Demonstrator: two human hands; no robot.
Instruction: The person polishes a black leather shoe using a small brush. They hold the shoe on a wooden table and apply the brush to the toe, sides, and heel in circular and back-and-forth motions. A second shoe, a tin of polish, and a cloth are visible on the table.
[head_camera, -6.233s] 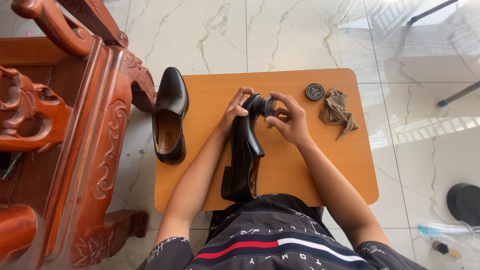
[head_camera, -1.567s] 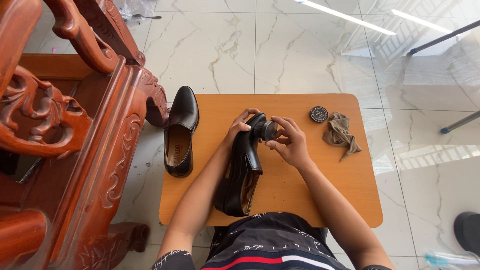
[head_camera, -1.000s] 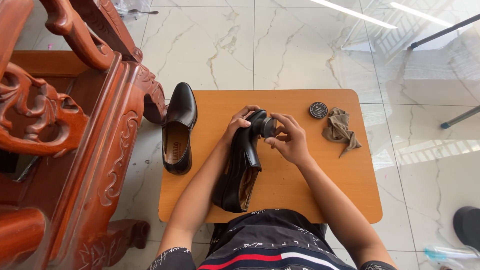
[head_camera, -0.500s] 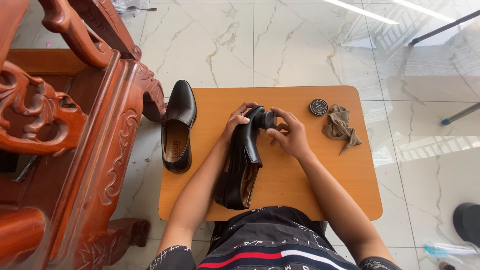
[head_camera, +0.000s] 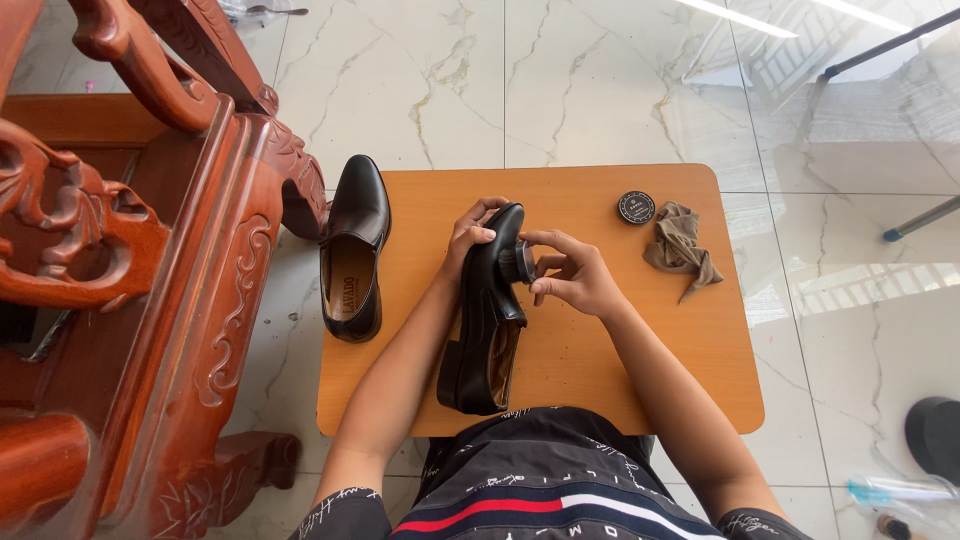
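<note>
A black leather shoe (head_camera: 487, 320) lies on its side in the middle of the small wooden table (head_camera: 620, 360), toe pointing away from me. My left hand (head_camera: 470, 232) grips the toe from the left. My right hand (head_camera: 572, 275) presses a small dark round applicator (head_camera: 520, 262) against the shoe's right side near the toe. The second black shoe (head_camera: 353, 245) rests upright at the table's left edge, untouched.
A round black polish tin (head_camera: 636, 207) and a crumpled brown cloth (head_camera: 682, 248) lie at the table's far right. A carved red wooden chair (head_camera: 140, 270) stands close on the left. White marble floor surrounds the table; a dark object (head_camera: 935, 435) sits at the right edge.
My right hand has shifted slightly along the shoe's toe with the applicator. The left hand keeps its hold; the view has moved a little closer.
</note>
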